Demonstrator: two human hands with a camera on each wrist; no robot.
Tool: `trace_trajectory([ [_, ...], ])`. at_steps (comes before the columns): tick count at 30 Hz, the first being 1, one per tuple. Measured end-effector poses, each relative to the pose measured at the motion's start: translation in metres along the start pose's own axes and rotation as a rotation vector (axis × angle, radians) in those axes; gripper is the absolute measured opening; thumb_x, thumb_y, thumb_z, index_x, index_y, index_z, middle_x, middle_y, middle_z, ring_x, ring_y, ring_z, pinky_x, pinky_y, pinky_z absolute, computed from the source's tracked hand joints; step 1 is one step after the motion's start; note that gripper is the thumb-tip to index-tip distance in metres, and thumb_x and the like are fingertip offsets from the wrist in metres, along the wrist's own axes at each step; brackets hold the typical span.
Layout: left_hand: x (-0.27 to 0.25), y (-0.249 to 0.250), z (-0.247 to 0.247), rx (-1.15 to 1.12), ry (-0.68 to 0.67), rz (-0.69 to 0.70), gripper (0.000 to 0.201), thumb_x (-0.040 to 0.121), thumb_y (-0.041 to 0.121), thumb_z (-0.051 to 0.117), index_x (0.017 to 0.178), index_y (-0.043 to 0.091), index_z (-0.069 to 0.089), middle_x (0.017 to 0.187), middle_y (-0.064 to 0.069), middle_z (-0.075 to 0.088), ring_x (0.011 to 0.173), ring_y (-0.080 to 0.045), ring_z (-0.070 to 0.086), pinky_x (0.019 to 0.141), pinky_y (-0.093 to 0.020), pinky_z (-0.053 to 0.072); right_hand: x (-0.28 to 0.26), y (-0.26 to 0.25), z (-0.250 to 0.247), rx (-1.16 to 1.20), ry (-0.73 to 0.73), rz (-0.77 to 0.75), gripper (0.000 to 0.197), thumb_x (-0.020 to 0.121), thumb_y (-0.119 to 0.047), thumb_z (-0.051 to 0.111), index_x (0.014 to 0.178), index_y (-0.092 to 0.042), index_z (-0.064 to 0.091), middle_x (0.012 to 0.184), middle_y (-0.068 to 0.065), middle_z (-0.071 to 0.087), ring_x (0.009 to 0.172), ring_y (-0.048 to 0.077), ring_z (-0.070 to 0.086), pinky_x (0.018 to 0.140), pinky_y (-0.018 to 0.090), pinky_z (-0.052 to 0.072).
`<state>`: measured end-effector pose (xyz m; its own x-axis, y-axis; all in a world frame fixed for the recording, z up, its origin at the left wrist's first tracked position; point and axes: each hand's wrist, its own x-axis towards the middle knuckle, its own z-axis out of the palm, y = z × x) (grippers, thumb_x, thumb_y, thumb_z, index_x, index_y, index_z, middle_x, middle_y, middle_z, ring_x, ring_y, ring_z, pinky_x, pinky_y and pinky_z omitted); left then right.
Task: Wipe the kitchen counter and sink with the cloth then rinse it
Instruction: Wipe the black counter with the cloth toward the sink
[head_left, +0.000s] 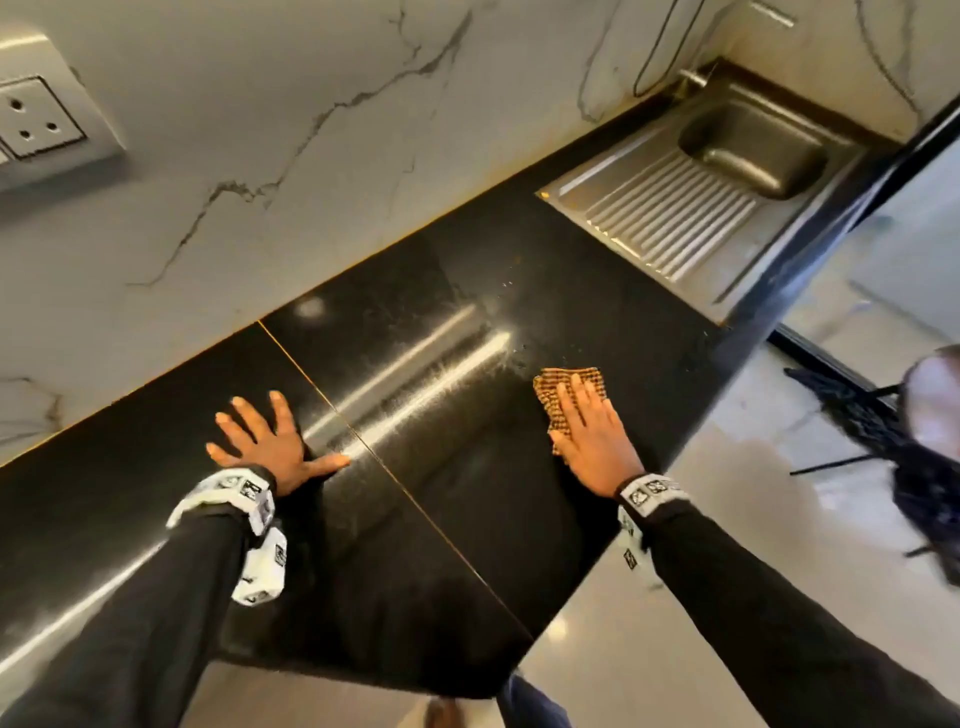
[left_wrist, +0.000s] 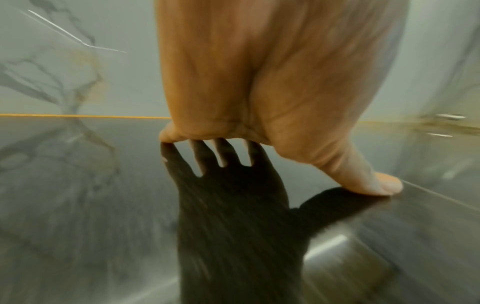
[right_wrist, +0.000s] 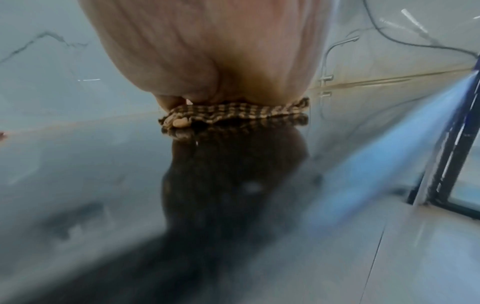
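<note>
A brown checked cloth (head_left: 558, 395) lies flat on the glossy black counter (head_left: 441, 519). My right hand (head_left: 589, 431) presses down on it with straight fingers, near the counter's front edge. The right wrist view shows the cloth (right_wrist: 233, 114) squeezed under my right hand (right_wrist: 207, 61). My left hand (head_left: 265, 441) rests flat on the counter with its fingers spread, to the left of a thin seam line. The left wrist view has the left hand (left_wrist: 259, 92) with fingertips and thumb touching the counter (left_wrist: 78, 205). A steel sink (head_left: 753, 150) with a ribbed drainboard sits at the far right end.
A marble-pattern wall (head_left: 260, 156) runs behind the counter, with a socket plate (head_left: 41, 119) at the upper left. A tap stub (head_left: 693, 78) stands behind the sink. A black frame (head_left: 909, 156) borders the sink's right side. Pale floor tiles (head_left: 675, 623) lie beyond the counter's front edge.
</note>
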<state>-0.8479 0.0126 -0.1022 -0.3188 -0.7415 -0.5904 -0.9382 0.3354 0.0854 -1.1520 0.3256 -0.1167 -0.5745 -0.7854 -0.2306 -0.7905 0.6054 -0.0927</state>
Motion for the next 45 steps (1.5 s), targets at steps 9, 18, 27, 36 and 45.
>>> trace_trajectory([
  [9,-0.106,0.150,0.127,-0.092,0.186,0.183,0.091,0.101,0.067,0.030,0.164,0.013,-0.006,0.167,-0.026,-0.019,0.153,-0.047,-0.021,0.118,-0.074,-0.004,-0.109,-0.033,0.023,0.024,0.008,-0.418,0.068,0.106,-0.050,0.027,0.162,-0.017,0.008,0.170,0.006,-0.003,0.156,0.019,-0.008,0.126,0.036,-0.007],
  [18,-0.149,0.209,0.167,-0.165,0.279,0.050,0.090,0.096,0.070,0.010,0.165,0.011,0.013,0.170,-0.026,0.000,0.157,-0.045,-0.007,0.118,-0.075,0.002,-0.020,0.122,-0.012,0.065,0.060,-0.001,0.065,0.101,-0.052,0.009,0.162,-0.029,0.014,0.170,0.004,0.006,0.156,0.026,0.008,0.125,0.047,0.006],
  [27,-0.136,0.214,0.172,-0.085,0.269,-0.014,0.138,0.055,0.104,-0.007,0.160,0.016,-0.021,0.168,-0.022,-0.022,0.155,-0.044,-0.021,0.116,-0.074,-0.006,-0.070,0.067,0.015,-0.008,0.071,-0.613,0.065,0.107,-0.050,0.024,0.162,-0.022,0.006,0.170,-0.001,-0.003,0.156,0.017,-0.007,0.127,0.043,0.006],
  [36,-0.140,0.213,0.166,-0.098,0.173,-0.041,0.142,0.050,0.104,0.006,0.157,0.017,-0.029,0.164,-0.021,-0.033,0.151,-0.044,-0.031,0.117,-0.075,-0.006,-0.028,0.135,-0.003,0.023,0.128,-0.188,0.066,0.104,-0.053,0.015,0.162,-0.021,0.015,0.169,0.011,0.011,0.156,0.030,0.009,0.125,0.052,0.016],
  [45,-0.140,0.227,0.149,-0.077,0.107,-0.098,0.149,0.042,0.105,0.006,0.157,0.017,-0.030,0.164,-0.021,-0.033,0.152,-0.044,-0.028,0.118,-0.073,-0.003,0.008,0.189,-0.019,-0.021,0.117,-0.331,0.065,0.104,-0.053,0.016,0.162,-0.025,0.012,0.170,0.003,0.003,0.157,0.025,0.005,0.123,0.053,0.019],
])
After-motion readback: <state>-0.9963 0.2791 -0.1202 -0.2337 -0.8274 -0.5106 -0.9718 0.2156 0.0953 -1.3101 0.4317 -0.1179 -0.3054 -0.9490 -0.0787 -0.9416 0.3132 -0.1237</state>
